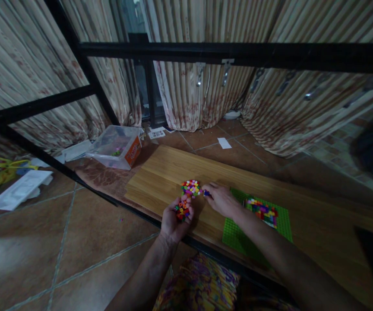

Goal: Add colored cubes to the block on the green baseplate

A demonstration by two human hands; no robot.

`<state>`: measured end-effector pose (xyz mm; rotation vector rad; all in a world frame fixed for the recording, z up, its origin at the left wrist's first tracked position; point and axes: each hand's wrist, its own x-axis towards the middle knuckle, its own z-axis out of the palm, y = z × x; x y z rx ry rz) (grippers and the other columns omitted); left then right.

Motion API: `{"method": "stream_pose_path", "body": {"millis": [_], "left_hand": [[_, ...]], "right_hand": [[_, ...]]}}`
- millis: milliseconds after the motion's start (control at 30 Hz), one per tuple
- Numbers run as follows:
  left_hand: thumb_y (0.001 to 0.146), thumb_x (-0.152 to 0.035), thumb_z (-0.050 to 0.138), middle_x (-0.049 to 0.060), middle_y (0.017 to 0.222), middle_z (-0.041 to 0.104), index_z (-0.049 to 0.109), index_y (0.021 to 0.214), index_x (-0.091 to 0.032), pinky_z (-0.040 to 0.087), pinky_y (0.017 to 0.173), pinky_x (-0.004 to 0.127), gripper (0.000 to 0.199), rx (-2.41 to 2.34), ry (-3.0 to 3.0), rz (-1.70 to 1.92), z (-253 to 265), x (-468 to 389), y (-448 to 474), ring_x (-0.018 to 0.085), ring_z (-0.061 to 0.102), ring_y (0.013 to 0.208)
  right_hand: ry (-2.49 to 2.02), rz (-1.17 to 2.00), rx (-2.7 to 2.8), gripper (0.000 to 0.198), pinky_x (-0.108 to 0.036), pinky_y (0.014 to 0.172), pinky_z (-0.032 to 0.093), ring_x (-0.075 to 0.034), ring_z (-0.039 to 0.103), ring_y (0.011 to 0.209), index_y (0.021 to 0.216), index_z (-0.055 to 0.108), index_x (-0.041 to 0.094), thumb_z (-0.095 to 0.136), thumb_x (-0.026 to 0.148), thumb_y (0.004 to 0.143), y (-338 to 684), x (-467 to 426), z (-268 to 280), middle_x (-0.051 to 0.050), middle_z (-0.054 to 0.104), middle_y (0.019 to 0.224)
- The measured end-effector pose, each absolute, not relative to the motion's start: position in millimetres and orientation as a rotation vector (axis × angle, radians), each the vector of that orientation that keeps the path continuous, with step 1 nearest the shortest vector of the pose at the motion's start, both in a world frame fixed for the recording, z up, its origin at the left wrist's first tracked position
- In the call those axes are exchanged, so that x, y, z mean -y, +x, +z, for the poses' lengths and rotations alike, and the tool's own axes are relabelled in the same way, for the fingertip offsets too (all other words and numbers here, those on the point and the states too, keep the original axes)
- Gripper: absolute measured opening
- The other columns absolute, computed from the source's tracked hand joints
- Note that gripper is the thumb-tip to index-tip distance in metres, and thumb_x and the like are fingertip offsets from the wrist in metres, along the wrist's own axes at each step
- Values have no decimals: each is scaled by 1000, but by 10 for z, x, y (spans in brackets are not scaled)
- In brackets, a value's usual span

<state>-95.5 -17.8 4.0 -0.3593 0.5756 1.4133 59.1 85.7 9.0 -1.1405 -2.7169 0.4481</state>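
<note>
My left hand (174,220) is cupped, palm up, around a handful of small toy bricks (182,210) in red, orange, yellow and green. Just beyond its fingertips lies a loose pile of bricks (191,187) on the wooden board, many of them white, pink and yellow. My right hand (220,199) is to the right of that pile, with its fingertips closed on dark blue or purple bricks (206,193). Under my right forearm is a green studded baseplate (283,220). Part of it is covered by a block of multicoloured bricks (264,211).
A clear plastic box (113,144) with an orange label and a few bricks inside stands at the board's far left. The wooden board (160,168) rests inside a black metal frame (186,49). A white paper (224,143) lies on the tiled floor behind, before striped curtains (180,90).
</note>
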Motion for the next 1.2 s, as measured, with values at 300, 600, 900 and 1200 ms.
{"method": "stream_pose_path", "body": {"millis": [300,600,900,1200], "left_hand": [[86,-16,45,8,76,65,64,84,-9,54,60,21,21,-624,-346,1418,49,162,-911,10,62,64],[83,-15,48,8,81,69,64,90,-9,54,76,30,19,-594,-268,1404,39,50,-750,16,66,77],[85,-21,47,8,79,69,65,91,-7,52,84,31,24,-471,-280,1375,26,48,-762,17,66,79],[89,-20,44,8,79,66,66,83,-10,55,67,22,24,-417,-434,1433,87,156,-919,11,63,70]], "right_hand": [[-1292,711,2387,14,-25,71,44,-15,61,76,93,63,20,56,18,82,618,-890,194,-2,66,82],[-1040,976,2312,23,-26,73,46,-14,63,79,99,65,24,58,15,78,343,-417,594,1,69,89],[-1004,971,2251,34,-30,82,46,-15,61,88,105,64,24,61,8,75,277,-256,492,-3,65,103],[-1567,557,2182,26,-31,86,45,-19,63,94,105,64,17,49,15,84,740,-678,323,-9,68,104]]}}
